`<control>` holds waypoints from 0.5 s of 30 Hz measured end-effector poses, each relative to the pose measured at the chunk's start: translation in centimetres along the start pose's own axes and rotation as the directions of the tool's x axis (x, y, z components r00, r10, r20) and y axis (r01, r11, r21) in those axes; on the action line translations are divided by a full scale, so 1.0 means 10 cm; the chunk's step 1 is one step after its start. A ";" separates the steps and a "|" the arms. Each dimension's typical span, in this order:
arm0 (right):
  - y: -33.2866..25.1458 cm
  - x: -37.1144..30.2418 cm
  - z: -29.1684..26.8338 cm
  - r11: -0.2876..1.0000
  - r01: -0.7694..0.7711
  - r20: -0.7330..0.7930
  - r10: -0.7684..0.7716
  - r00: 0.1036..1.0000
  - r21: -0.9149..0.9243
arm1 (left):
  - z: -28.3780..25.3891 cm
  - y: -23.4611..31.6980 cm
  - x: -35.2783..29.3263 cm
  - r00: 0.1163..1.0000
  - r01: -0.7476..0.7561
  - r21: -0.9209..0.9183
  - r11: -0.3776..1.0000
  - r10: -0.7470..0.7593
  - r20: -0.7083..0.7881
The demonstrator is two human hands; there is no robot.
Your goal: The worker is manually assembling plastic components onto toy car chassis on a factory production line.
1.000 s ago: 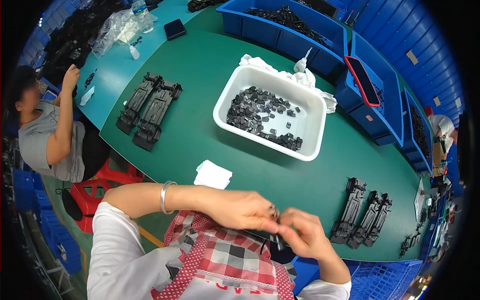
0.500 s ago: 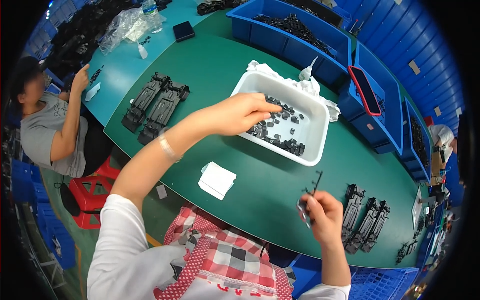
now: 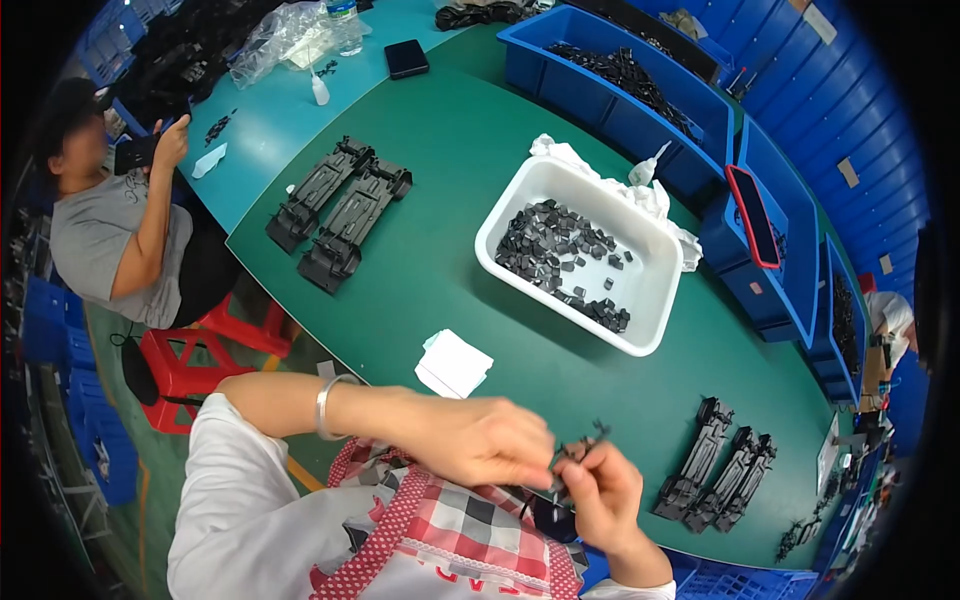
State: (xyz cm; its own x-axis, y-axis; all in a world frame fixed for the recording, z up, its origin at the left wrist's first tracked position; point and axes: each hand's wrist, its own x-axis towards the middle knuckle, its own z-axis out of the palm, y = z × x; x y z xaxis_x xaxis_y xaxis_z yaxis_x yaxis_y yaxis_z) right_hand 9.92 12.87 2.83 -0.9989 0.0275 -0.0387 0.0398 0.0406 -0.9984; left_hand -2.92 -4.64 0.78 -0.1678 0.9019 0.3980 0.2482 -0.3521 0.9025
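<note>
My left hand is closed in a pinch in front of my apron, its fingertips against what the other hand holds. Anything small between those fingers is hidden. In my right hand, thumb and fingers are closed on a thin black branched plastic part, whose end sticks up past the fingertips. Beyond the hands stands a white tub with many small black pieces heaped toward its left side. Nearer my left forearm lies a stack of white paper.
Black toy-car-like chassis lie in two groups, left and right. Blue bins of black parts line the far side. A red-cased phone rests on one bin's edge. A co-worker sits at left holding a dark device.
My left hand has left the white tub and come down to my right hand. My right hand has moved left and nearer my body. The co-worker's dark device has come into view.
</note>
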 end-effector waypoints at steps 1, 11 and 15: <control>0.04 0.00 -0.05 0.974 0.185 0.091 -0.174 0.981 -0.130 | -0.06 0.11 -0.02 0.996 -0.035 -0.050 0.998 0.039 0.080; -0.01 0.47 -0.15 0.987 0.104 -0.396 -0.046 0.917 0.126 | -1.25 -0.55 0.28 0.887 0.294 0.713 0.636 0.097 -0.452; 0.14 0.50 -0.04 0.989 0.114 -0.292 -0.083 0.953 0.094 | -1.23 -0.59 0.35 0.856 0.462 0.800 0.382 0.043 -0.514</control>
State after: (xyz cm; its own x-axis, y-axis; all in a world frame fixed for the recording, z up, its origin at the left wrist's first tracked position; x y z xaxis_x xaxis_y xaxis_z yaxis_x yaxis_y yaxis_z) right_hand 5.02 13.49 1.30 -0.9476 0.3143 0.0577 -0.0773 -0.0503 -0.9957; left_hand -16.67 -2.49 -1.18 -0.6240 0.6287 0.4641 0.7810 0.4820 0.3971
